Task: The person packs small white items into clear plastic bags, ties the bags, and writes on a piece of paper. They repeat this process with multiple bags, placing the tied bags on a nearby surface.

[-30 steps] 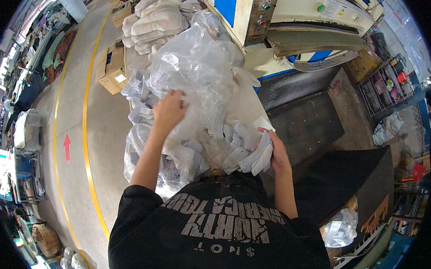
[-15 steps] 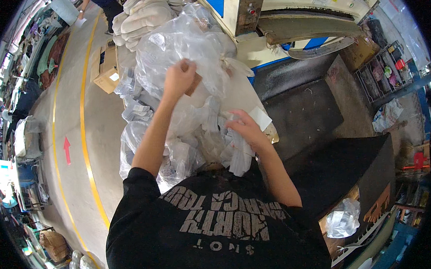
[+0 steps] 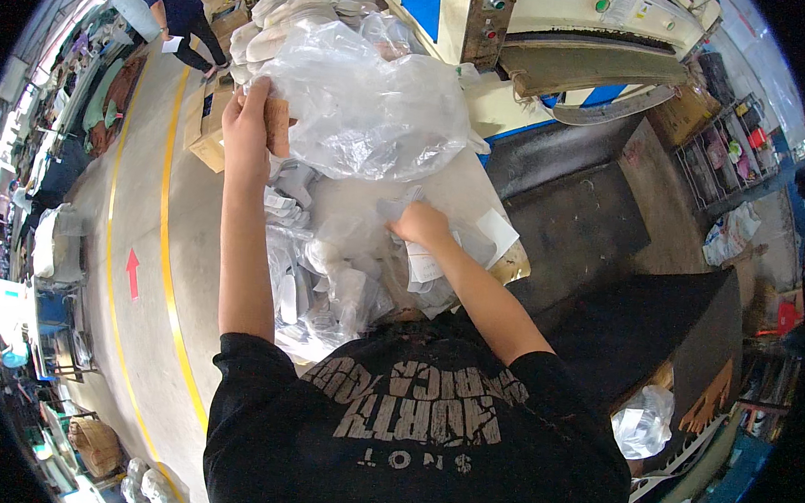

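Observation:
My left hand (image 3: 247,127) is raised at the left edge of the table, its fingers closed on a small brown piece of card (image 3: 278,127). Beside it a large, crumpled clear plastic bag (image 3: 373,109) spreads over the far part of the table; whether these fingers also pinch its edge is hidden. My right hand (image 3: 424,225) is closed, knuckles up, on thin translucent plastic that looks like a smaller bag (image 3: 462,245). White folded pieces (image 3: 425,264) show under that hand. Between my arms lies a heap of pale grey-white shaped pieces (image 3: 319,288), partly in clear plastic.
Stacked whitish pads (image 3: 292,9) and a cardboard box (image 3: 206,123) stand at the far left. A white sheet (image 3: 497,231) lies at the table's right edge. A cream-and-blue machine (image 3: 486,37) rises beyond it. Another person (image 3: 183,12) is in the yellow-lined aisle.
My left hand has moved left with the brown card. The large bag now lies wider and farther up the table. My right hand has shifted slightly up and left. The other person shows more fully.

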Motion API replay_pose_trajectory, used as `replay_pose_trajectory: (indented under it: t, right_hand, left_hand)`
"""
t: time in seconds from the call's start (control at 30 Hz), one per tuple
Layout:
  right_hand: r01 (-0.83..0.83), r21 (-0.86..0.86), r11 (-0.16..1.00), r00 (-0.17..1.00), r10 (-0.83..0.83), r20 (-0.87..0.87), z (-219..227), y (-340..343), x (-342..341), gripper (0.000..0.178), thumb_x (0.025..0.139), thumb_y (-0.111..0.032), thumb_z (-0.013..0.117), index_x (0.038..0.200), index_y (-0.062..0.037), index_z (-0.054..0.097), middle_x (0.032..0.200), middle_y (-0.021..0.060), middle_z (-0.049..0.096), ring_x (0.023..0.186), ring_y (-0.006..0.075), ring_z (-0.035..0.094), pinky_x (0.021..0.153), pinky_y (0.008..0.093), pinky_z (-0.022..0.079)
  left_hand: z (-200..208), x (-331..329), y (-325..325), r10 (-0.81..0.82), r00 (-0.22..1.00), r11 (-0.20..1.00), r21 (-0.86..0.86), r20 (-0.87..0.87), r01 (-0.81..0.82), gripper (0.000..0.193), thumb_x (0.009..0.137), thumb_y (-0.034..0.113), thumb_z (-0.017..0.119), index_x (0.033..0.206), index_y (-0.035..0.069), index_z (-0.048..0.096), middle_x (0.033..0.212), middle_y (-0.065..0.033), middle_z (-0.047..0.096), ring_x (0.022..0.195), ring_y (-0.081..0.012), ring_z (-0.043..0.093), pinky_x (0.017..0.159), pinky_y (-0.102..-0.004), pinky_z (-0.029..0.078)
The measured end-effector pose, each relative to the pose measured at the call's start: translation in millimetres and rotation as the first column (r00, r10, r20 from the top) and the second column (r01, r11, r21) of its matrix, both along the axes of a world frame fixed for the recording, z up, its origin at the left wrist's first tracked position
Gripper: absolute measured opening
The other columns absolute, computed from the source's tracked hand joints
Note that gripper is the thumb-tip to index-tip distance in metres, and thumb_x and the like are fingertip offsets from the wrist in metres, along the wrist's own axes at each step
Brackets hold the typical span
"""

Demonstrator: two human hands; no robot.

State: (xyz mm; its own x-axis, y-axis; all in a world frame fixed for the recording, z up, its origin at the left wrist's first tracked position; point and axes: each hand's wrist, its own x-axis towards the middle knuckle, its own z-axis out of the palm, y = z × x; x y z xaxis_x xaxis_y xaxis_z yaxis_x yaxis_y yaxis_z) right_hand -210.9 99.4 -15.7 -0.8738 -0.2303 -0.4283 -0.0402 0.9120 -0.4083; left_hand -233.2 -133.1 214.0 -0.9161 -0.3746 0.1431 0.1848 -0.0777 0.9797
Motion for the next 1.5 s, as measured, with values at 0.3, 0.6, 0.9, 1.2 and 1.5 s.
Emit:
replay_pose_trajectory:
  t: [0.3,0.6,0.9,1.2,1.5]
  right_hand:
    - [0.167,-0.07,0.983,0.972,-0.152,0.18,-17,11,-30,0.055,0.092,-0.049,0.056,0.117,-0.0048,0.076,0.127,0.0204,0.071,0.117,0.0386,0.069,0.096,0.049,0.055]
    - [0.156,-0.034,0.987,0.976,-0.149,0.156,-10,1,-22,0.056,0.076,-0.045,0.075,0.117,-0.0065,0.077,0.121,0.0173,0.075,0.111,0.0342,0.072,0.093,0.0452,0.056]
    - [0.181,-0.093,0.979,0.978,-0.169,0.121,26,11,-10,0.069,0.066,-0.051,0.086,0.115,-0.0035,0.076,0.112,0.0193,0.076,0.105,0.0357,0.073,0.09,0.0424,0.057]
    - [-0.23,-0.688,0.688,0.966,0.077,-0.247,78,55,20,0.071,0.07,-0.038,0.092,0.124,0.0014,0.068,0.112,0.0139,0.074,0.094,0.0268,0.072,0.087,0.0387,0.057]
    - [0.337,-0.937,0.094,0.904,0.247,0.35,72,61,40,0.061,0.072,-0.004,0.087,0.127,0.0019,0.061,0.104,0.0099,0.07,0.074,0.0185,0.07,0.055,0.0323,0.059]
  left_hand:
    - [-42,24,-92,-0.079,0.961,0.983,-0.138,0.267,0.119,0.027,0.098,0.029,0.063,0.099,0.003,0.067,0.074,0.0004,0.057,0.064,-0.0089,0.056,0.057,-0.0249,0.047]
    - [-57,91,-136,0.721,0.659,0.268,-0.963,0.216,0.022,0.04,0.093,0.032,0.067,0.126,0.009,0.069,0.112,-0.0134,0.074,0.101,-0.0305,0.071,0.086,-0.0443,0.055]
    - [-5,99,51,-0.009,0.968,0.582,-0.786,0.251,0.209,0.044,0.098,0.04,0.065,0.135,0.015,0.063,0.098,-0.0141,0.075,0.068,-0.0347,0.074,0.067,-0.0452,0.057]
    - [-61,98,51,-0.221,0.936,0.369,-0.865,0.273,0.339,0.05,0.088,0.042,0.077,0.122,0.01,0.059,0.101,-0.0195,0.07,0.086,-0.0406,0.072,0.076,-0.049,0.056]
    - [-13,118,65,-0.707,0.707,0.551,-0.644,-0.022,0.531,0.031,0.073,0.003,0.068,0.103,0.007,0.057,0.095,-0.0102,0.064,0.086,-0.0297,0.066,0.078,-0.0359,0.052]
